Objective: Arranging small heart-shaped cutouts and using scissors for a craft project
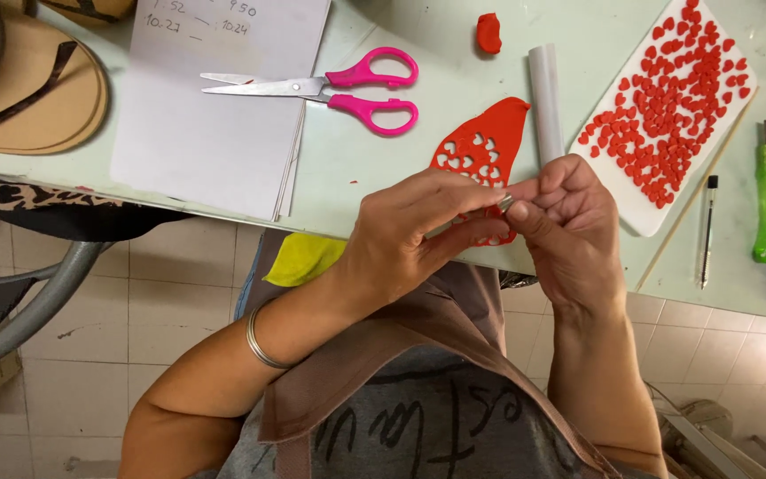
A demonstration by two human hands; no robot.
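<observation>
Two hands are held close together over the near edge of the table (383, 168). A small metal cutter (506, 202) is pinched between the fingers of the left hand (410, 235) and the right hand (569, 217). Most of it is hidden, so its pointing cannot be told. The red clay sheet (480, 146) beneath is partly covered; its long side runs away from the edge. Open table is seen beside the pink scissors (347, 89).

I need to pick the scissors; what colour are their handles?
Bright pink handles on the scissors, seen clearly in the head view.
</observation>
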